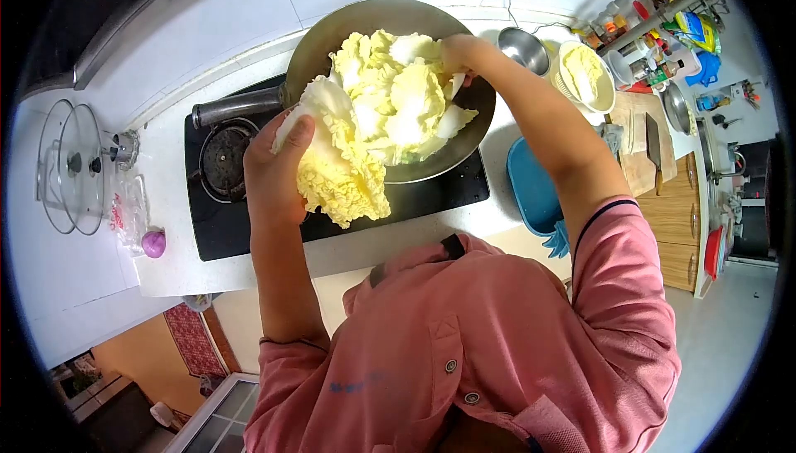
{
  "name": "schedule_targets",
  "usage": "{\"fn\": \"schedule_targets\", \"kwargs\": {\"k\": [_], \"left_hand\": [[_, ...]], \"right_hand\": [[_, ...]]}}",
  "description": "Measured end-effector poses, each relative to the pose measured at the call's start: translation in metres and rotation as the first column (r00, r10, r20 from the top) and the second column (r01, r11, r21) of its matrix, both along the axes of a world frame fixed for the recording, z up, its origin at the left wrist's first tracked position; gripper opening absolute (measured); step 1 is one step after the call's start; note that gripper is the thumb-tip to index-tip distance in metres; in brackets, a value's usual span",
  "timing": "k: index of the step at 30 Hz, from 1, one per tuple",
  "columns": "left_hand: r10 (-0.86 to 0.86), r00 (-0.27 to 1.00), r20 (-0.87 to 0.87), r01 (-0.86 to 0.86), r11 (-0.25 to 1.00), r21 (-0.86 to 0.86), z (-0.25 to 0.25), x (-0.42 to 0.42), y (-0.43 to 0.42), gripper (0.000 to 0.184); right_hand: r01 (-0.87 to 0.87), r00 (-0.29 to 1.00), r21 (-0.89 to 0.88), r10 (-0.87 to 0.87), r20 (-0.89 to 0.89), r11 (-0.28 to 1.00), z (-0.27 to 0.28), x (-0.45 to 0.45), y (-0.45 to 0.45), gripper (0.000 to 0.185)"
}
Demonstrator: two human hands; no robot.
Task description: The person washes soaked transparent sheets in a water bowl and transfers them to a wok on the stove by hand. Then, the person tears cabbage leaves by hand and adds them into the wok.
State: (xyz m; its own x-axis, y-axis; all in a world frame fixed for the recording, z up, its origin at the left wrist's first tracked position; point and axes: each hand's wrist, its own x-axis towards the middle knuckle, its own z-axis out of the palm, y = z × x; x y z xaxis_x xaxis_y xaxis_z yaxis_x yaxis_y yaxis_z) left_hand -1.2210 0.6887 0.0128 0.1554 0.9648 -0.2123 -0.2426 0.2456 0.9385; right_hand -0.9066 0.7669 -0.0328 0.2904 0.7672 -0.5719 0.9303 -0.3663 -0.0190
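Observation:
My left hand (pixel 278 163) grips napa cabbage leaves (pixel 347 179), thumb across the white stem, their frilly yellow ends hanging over the near side of the wok (pixel 319 42). Inside the wok lies a heap of torn cabbage pieces (pixel 406 92). At the wok's right side, my right hand (pixel 466 56) reaches over the rim with its fingers closed. A white bit of cabbage shows just below those fingertips, though the fingers are partly hidden. The wok stands on a black cooktop (pixel 456 183), its long handle (pixel 236 109) pointing left.
Left of the wok is a burner (pixel 225 163); glass lids (pixel 75 167) and a purple onion (pixel 153 244) are farther left. To the right are a metal bowl (pixel 524 48), a basket (pixel 604 96) holding cabbage, a blue basin (pixel 531 183), and a knife (pixel 653 146) on a cutting board (pixel 634 129).

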Motion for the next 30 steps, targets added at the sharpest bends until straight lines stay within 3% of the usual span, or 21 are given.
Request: {"fn": "schedule_targets", "kwargs": {"k": [2,5,8,11,12,15,18,22,25,30], "left_hand": [[-0.013,1.000,0.022,0.013,1.000,0.005,0.001,0.002,0.000,0.041],[-0.043,0.998,0.046,0.042,0.999,0.014,0.003,0.005,0.001,0.041],[-0.057,0.997,0.042,0.056,0.998,0.027,0.001,0.007,0.004,0.041],[-0.053,0.998,0.044,0.052,0.998,0.027,0.003,0.010,0.003,0.041],[-0.049,0.998,0.048,0.048,0.999,0.021,0.003,0.010,0.003,0.041],[-0.092,0.993,0.077,0.090,0.995,0.036,0.000,0.009,0.005,0.044],[-0.017,0.999,0.033,0.016,1.000,0.027,0.002,0.014,0.002,0.044],[-0.009,1.000,0.013,0.008,0.999,0.033,0.008,0.017,0.001,0.043],[-0.021,1.000,0.019,0.020,0.999,0.049,0.008,0.015,0.001,0.042],[-0.017,0.999,0.038,0.015,0.998,0.062,0.013,0.017,0.001,0.040]], "right_hand": [[-0.099,0.987,0.167,0.076,0.140,0.981,0.018,-0.001,-0.006,0.020],[-0.186,0.948,0.235,0.112,0.297,0.954,0.015,0.003,-0.005,0.021],[-0.134,0.975,0.311,0.069,0.212,0.941,0.000,0.008,-0.006,0.022],[-0.324,0.942,0.049,0.317,0.112,0.945,-0.010,0.012,-0.008,0.025],[-0.325,0.933,-0.009,0.322,0.158,0.946,-0.008,0.009,-0.009,0.023],[-0.352,0.930,0.179,0.321,0.178,0.919,-0.010,0.020,-0.016,0.021],[-0.463,0.882,0.237,0.418,0.219,0.854,-0.021,0.022,-0.022,0.020],[-0.261,0.965,0.116,0.254,0.071,0.958,-0.022,-0.009,-0.037,0.022],[-0.197,0.976,0.286,0.159,0.150,0.938,-0.022,-0.013,-0.050,0.023],[-0.233,0.961,0.240,0.185,0.208,0.943,-0.008,-0.016,-0.052,0.019]]}}
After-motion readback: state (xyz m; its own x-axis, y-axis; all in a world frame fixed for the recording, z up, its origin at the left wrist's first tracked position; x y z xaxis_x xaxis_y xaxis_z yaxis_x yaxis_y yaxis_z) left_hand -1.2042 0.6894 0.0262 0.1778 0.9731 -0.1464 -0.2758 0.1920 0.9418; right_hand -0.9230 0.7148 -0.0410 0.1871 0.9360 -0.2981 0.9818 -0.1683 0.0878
